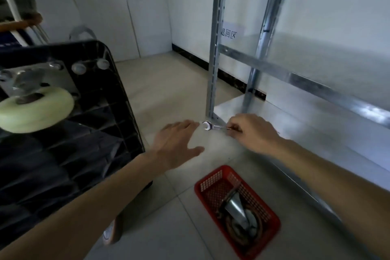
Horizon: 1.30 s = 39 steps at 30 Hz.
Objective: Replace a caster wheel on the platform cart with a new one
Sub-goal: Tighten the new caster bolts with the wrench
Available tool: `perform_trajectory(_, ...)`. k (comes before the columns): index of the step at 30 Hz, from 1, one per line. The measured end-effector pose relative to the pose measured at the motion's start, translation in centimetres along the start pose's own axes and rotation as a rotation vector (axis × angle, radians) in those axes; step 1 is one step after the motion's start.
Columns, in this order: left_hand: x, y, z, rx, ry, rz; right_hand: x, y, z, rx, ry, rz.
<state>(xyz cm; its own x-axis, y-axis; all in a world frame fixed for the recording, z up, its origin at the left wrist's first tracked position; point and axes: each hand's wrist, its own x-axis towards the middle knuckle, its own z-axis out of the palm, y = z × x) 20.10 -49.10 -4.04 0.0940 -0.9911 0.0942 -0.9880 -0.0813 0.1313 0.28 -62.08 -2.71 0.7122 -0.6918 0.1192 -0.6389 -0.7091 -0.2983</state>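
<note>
The right grip (250, 131) was closed around a small wrench (213, 126). The left grip (175, 145), beside it, was open and empty. The cart (69, 143) lay tipped, left of both, its wheel (35, 110) still bolted. Fit the wrench squarely on each bolt.

White walls (126, 6) fill the top of the frame; pale tiled floor (168, 91) below; metal shelving (295, 74) at right.
</note>
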Motion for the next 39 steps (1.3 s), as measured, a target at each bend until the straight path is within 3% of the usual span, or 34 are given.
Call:
perform_trajectory(5, -1.0, 0.7, 7.6, -0.044, -0.197, 0.009, -4.2, 3.9, 8.0, 0.061, -0.194, 0.130)
perform_trajectory(14, -3.2, 0.3, 14.8, -0.056, -0.303, 0.068, -10.1, 5.2, 17.1, 0.116, -0.333, 0.216)
perform_trajectory(32, -5.2, 0.3, 17.9, -0.038, -0.418, 0.066, -11.9, 2.0, 24.7, 0.013, -0.296, 0.420)
perform_trajectory(39, -5.4, -0.3, 18.3, -0.041, -0.395, 0.051, -12.1, 3.2, 25.6, 0.013, -0.304, 0.384)
